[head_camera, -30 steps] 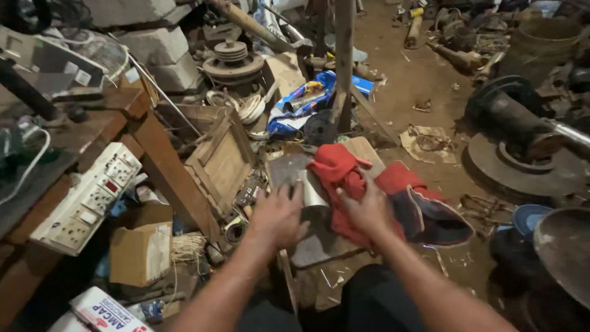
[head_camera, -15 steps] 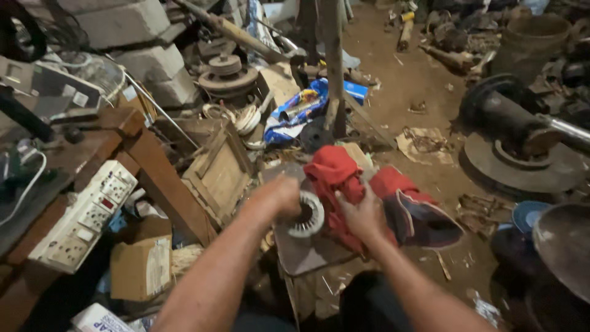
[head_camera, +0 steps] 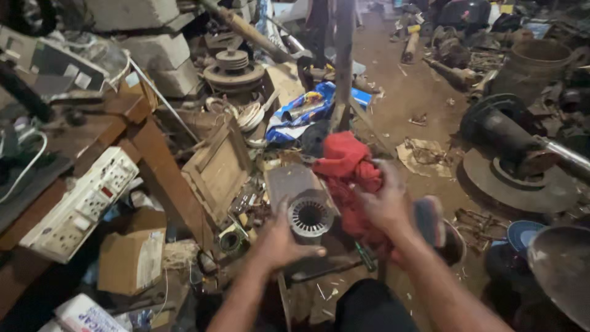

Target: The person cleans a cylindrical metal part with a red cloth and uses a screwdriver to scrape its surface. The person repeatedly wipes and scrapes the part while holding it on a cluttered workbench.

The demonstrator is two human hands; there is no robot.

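A round metal motor stator [head_camera: 310, 216] with a slotted inner ring rests on a grey metal block [head_camera: 290, 181] just in front of me. My left hand [head_camera: 281, 243] cups it from the lower left, thumb under its rim and fingers along its side. My right hand [head_camera: 386, 206] presses into a crumpled red cloth [head_camera: 345, 161] lying to the right of the stator and bunches it. A grey and red pad [head_camera: 430, 220] lies beside that wrist.
A wooden bench [head_camera: 110, 132] with a white power strip [head_camera: 80, 206] stands left. A cardboard box [head_camera: 130, 259] and a wooden frame [head_camera: 216, 169] lie below it. Pulleys [head_camera: 233, 71], a blue wrapper [head_camera: 304, 110], heavy metal discs [head_camera: 516, 178] and scrap crowd the dirt floor.
My left hand has slid down off the top of the stator, so its slotted ring now shows. My right hand has shifted right on the red cloth.
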